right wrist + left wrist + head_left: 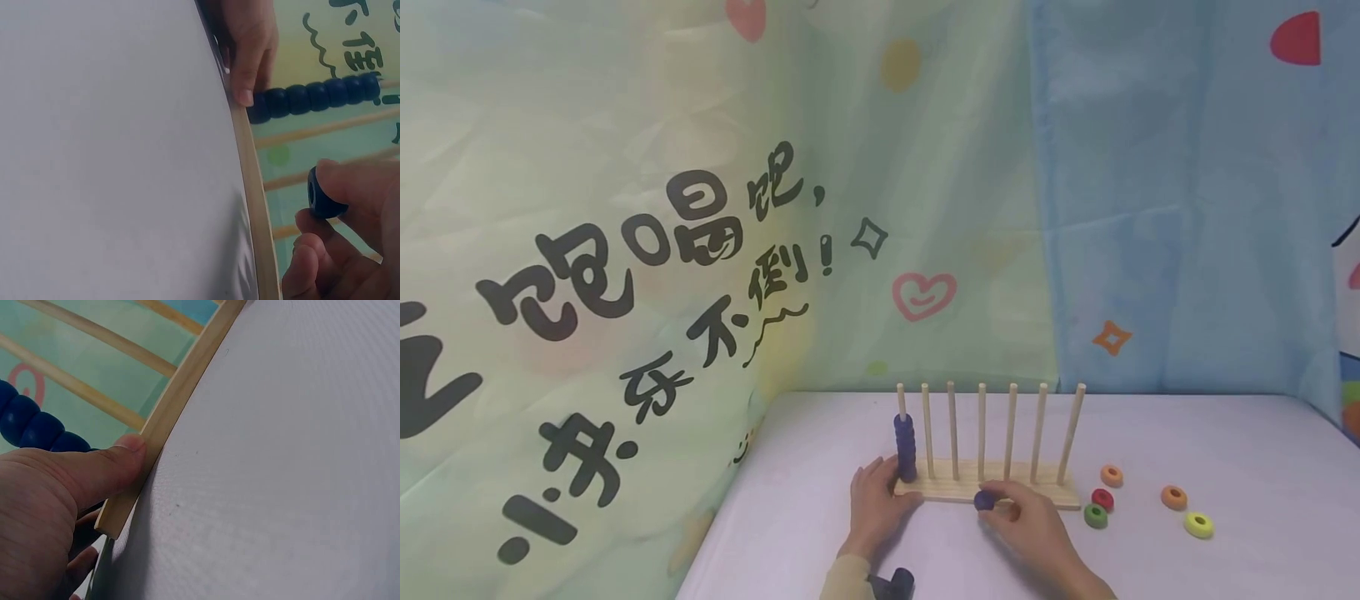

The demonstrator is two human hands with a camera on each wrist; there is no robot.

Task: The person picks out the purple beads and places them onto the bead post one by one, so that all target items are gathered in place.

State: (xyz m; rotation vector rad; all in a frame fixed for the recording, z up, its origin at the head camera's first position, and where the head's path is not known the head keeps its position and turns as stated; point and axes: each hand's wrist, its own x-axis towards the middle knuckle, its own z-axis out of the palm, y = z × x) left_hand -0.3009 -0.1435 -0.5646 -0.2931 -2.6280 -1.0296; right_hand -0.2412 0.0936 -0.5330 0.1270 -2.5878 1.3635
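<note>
A wooden rack (1037,497) with several upright pegs stands on the white table. Several dark blue rings (906,446) are stacked on its leftmost peg. My left hand (887,487) holds the left end of the base. Its thumb (94,469) presses along the front edge (181,394), beside the blue stack (31,425). My right hand (1000,510) is just in front of the base's middle. It pinches one dark blue ring (984,500) between thumb and fingers. The right wrist view shows this ring (322,194) close to the base (256,187), with the stack (319,97) beyond.
Loose rings lie right of the rack: orange (1112,476), red (1102,499), green (1095,516), another orange (1173,497) and yellow (1198,524). Printed cloth hangs along the back and left. The table (1262,467) stretches away to the right.
</note>
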